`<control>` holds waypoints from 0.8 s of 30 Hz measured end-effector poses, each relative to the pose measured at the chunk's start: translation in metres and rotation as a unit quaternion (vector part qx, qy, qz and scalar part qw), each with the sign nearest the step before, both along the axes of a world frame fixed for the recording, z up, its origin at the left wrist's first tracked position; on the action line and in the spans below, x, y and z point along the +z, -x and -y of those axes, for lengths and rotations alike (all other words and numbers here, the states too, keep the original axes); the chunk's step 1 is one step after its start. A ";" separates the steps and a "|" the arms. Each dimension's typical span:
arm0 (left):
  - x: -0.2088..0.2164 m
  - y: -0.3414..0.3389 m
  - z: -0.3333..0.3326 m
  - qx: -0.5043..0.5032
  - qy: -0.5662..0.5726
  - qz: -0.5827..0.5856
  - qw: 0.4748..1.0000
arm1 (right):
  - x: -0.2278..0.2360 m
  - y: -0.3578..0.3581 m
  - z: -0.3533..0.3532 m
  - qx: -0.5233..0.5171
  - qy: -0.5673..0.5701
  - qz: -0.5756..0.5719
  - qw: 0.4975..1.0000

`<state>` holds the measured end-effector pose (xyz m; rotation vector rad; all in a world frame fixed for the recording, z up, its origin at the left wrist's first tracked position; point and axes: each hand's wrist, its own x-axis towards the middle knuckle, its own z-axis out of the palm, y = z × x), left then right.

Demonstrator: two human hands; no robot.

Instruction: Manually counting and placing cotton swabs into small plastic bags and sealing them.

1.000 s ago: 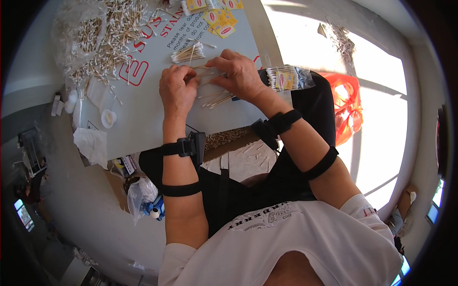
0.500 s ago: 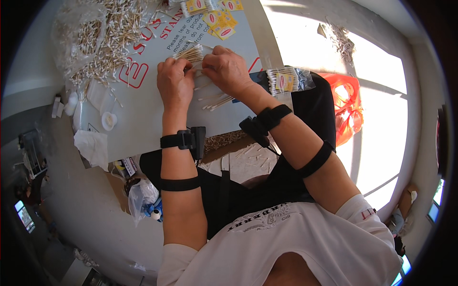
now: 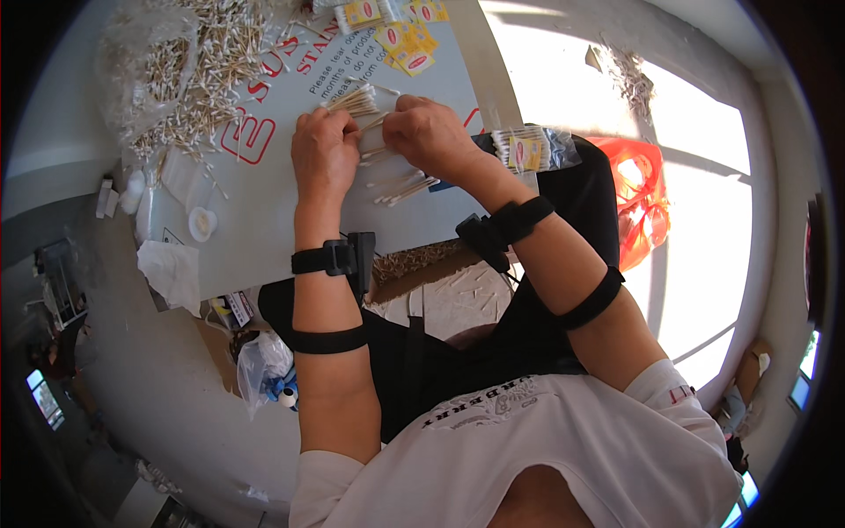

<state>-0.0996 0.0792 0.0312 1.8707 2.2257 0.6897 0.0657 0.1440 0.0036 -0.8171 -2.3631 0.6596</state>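
We see the left hand point(image 3: 324, 157) curled closed around a small bundle of cotton swabs point(image 3: 354, 100), whose tips fan out beyond the knuckles toward the far side of the table point(image 3: 264, 220). The right hand point(image 3: 429, 134) sits just beside it, fingers pinched narrow on a swab or two at the bundle's near end. A few loose swabs point(image 3: 400, 187) lie on the table below the right hand. A large heap of swabs point(image 3: 198, 62) sits far left, yellow packets point(image 3: 405, 40) far ahead, and a filled bag of swabs point(image 3: 528, 150) beside the right wrist.
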 end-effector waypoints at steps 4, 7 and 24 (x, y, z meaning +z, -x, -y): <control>-0.002 -0.007 0.004 0.016 -0.011 0.012 1.000 | 0.008 0.006 -0.003 -0.075 0.106 -0.067 0.989; -0.006 -0.008 0.007 0.020 -0.048 0.020 0.998 | 0.007 0.018 -0.011 -0.082 0.028 -0.067 0.994; -0.010 -0.009 0.014 0.042 -0.035 0.052 0.997 | 0.005 0.013 -0.021 0.016 -0.055 0.020 0.998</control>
